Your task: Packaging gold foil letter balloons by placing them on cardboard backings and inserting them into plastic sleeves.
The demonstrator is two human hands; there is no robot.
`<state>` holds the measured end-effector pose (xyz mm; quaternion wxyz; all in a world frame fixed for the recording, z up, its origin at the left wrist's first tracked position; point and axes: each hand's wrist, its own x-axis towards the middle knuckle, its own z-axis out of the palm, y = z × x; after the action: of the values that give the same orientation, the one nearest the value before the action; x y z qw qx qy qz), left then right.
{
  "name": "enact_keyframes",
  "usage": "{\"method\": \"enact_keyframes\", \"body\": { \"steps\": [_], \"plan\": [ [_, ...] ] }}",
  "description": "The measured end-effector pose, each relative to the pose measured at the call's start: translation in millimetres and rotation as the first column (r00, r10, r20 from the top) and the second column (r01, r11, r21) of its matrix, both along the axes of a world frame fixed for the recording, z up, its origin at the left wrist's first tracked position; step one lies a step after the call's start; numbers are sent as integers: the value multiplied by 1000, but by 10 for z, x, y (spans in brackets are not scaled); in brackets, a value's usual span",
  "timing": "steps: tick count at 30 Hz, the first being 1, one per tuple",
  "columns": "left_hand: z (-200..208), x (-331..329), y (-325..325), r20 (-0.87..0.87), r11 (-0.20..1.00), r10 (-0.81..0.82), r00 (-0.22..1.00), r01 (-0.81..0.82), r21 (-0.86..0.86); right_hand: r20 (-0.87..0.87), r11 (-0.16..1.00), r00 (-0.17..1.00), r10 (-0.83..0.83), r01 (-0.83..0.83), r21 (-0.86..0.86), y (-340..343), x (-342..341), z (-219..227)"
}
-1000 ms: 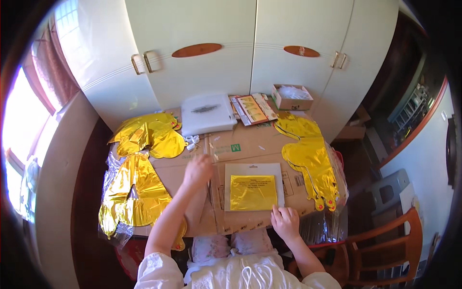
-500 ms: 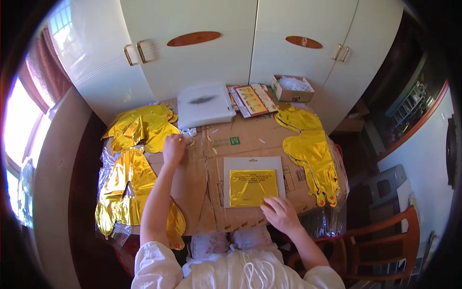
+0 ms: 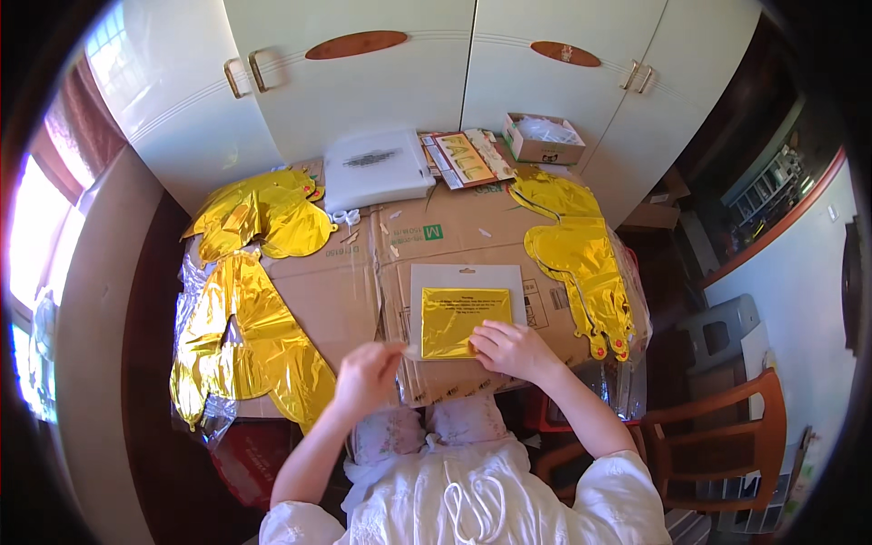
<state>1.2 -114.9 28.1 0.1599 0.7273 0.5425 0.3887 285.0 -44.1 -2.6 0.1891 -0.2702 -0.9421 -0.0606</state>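
Note:
A flat, folded gold foil packet (image 3: 450,318) with dark print lies on a white backing card (image 3: 417,291) near the table's front edge. My right hand (image 3: 516,350) is closed at the packet's lower right corner, its fingertips over the foil. Just left of the card, my left hand (image 3: 365,380) makes a pinch. A tiny whitish bit shows at its fingertips, too small to name. Large flat gold foil balloons flank the work: one upper left (image 3: 263,213), another lower left (image 3: 263,354) and more foil at the right (image 3: 577,254).
Flattened brown cardboard (image 3: 318,291) covers the table, with small white scraps on it. Along the back stand a white plastic case (image 3: 377,173), printed card packaging (image 3: 463,159) and an open box (image 3: 545,145) of clear plastic pieces. A wooden chair (image 3: 708,445) stands at the right.
My left hand has come back from the small white pieces near the case to beside the card's lower left corner. My right hand stays at the packet's corner. The whole view has shifted slightly.

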Motion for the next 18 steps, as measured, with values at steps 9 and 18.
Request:
{"method": "enact_keyframes", "body": {
  "steps": [9, 18],
  "plan": [
    [-555, 471, -199, -225, 963, -94, 970, 146, 228, 85, 992, 996, 25, -35, 120, -36, -13, -79],
    [-477, 539, -355, -437, 958, 122, 891, 10, 288, 182, 991, 981, 72, -91, 94, -29, 42, 8]
  ]
}}
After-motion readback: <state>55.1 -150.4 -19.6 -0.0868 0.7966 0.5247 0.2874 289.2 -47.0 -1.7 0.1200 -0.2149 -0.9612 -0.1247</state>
